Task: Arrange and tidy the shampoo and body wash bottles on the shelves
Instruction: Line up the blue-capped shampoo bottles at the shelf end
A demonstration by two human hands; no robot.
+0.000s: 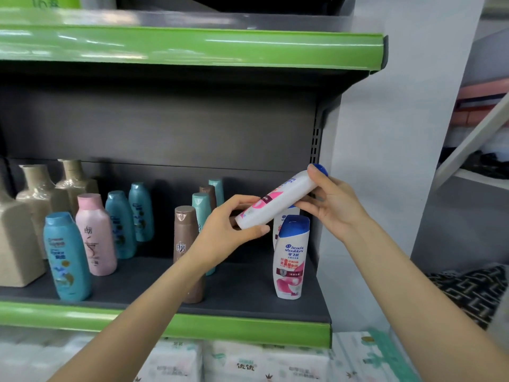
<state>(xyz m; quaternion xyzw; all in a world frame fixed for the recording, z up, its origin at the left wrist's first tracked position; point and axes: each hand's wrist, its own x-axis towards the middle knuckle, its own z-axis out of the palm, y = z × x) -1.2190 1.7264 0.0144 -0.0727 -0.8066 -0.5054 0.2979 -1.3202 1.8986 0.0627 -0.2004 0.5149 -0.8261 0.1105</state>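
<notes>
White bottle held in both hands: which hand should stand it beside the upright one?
Probably the right hand: its grip is at the cap end of the white bottle, nearest the upright bottle.

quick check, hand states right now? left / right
Left hand: holding the base end of the tilted white bottle.
Right hand: holding the same bottle near its blue cap.

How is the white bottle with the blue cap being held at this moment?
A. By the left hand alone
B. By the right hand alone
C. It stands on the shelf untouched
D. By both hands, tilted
D: the left hand grips the base of the white bottle, the right hand its capped end, cap tilted upward.
</notes>
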